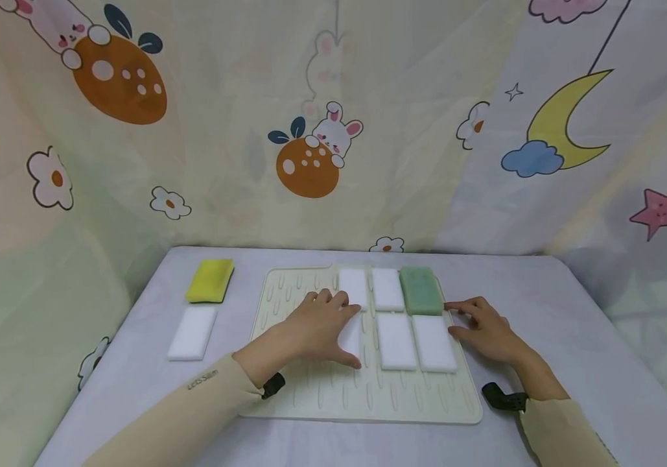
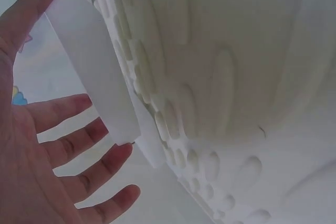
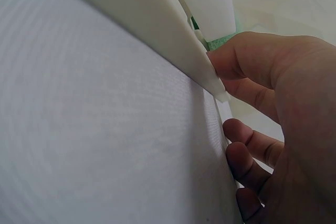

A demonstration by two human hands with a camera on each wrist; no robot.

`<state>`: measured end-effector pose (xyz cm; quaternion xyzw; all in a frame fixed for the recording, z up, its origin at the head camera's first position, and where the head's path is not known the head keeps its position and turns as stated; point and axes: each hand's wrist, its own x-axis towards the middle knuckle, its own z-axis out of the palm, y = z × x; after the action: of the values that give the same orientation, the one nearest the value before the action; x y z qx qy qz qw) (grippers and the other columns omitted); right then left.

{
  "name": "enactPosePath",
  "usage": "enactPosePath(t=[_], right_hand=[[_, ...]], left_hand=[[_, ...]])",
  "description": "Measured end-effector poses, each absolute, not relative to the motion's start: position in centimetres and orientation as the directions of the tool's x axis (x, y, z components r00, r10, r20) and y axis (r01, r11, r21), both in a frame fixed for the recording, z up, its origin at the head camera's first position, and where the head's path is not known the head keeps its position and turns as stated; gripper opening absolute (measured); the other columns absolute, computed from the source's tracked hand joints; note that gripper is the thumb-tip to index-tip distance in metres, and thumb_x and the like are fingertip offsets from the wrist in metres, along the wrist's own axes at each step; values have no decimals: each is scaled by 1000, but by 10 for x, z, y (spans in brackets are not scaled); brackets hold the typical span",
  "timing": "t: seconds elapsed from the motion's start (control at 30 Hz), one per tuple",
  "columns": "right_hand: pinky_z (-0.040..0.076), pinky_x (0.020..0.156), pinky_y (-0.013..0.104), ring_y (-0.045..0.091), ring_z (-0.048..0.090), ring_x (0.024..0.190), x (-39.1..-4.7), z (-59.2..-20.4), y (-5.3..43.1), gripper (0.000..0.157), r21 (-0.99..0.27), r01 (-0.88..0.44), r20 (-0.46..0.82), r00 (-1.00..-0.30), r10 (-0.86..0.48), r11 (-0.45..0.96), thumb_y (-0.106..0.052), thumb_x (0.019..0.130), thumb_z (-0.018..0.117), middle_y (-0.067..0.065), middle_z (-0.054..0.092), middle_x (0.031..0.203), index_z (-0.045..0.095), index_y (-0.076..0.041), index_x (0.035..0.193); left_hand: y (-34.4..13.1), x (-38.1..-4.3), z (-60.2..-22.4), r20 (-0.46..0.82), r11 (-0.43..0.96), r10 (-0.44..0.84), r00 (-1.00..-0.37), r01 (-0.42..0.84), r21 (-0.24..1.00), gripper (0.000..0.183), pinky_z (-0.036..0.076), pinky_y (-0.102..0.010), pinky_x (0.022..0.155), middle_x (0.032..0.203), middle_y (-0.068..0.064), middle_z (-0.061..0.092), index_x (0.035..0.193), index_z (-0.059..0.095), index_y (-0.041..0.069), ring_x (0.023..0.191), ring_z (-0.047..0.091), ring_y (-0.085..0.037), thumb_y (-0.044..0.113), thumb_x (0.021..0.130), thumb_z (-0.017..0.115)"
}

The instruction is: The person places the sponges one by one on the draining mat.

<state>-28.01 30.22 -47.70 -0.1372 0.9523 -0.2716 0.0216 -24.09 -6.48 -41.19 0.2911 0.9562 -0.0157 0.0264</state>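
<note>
My left hand [image 1: 324, 324] reaches across the pale ribbed drying mat [image 1: 333, 395] and holds a white sponge block [image 1: 349, 338] by its two ends. In the left wrist view the thumb is at one end of this block and fingertips are at the other. The hand covers much of it in the head view. At the mat's right edge rests my right hand [image 1: 487, 331], its thumb and fingertips against the rim beside a green sponge [image 1: 421, 290]. In the right wrist view the fingers [image 3: 247, 56] bend loosely along that rim.
Two white blocks [image 1: 397, 340] [image 1: 435, 344] lie in the mat's front row, two more [image 1: 353, 288] [image 1: 387, 289] behind. Left of the mat, a yellow sponge [image 1: 209, 280] and a white block [image 1: 192, 333] lie on the white table [image 1: 135, 395]. A patterned curtain [image 1: 222, 143] hangs behind.
</note>
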Motion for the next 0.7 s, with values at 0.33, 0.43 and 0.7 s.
enactPosePath(t=[0.33, 0.43, 0.7], right_hand=[[24, 75, 37, 20, 43, 93, -280, -475, 302, 47, -531, -256, 48, -961, -273, 808, -36, 89, 68, 9, 50, 116, 58, -22, 132], [24, 75, 37, 20, 43, 93, -279, -474, 302, 47, -534, -252, 47, -962, -270, 807, -35, 88, 68, 9, 50, 117, 59, -22, 132], [24, 75, 38, 20, 43, 93, -279, -473, 300, 47, -538, -245, 38, -963, -268, 806, -36, 89, 68, 10, 50, 118, 58, -22, 132]], left_hand=[[-52, -242, -418, -62, 817, 572, -818, 575, -45, 104, 38, -48, 99, 131, 1, 47, 143, 45, 26, 115, 48, -26, 89, 61, 57], [-50, -241, -419, -60, 817, 573, -818, 575, -48, 104, 39, -47, 98, 131, 1, 47, 143, 45, 26, 115, 48, -26, 89, 60, 58], [-44, -239, -421, -48, 815, 572, -819, 574, -85, 102, 39, -47, 96, 129, 1, 49, 139, 48, 25, 114, 49, -27, 88, 61, 59]])
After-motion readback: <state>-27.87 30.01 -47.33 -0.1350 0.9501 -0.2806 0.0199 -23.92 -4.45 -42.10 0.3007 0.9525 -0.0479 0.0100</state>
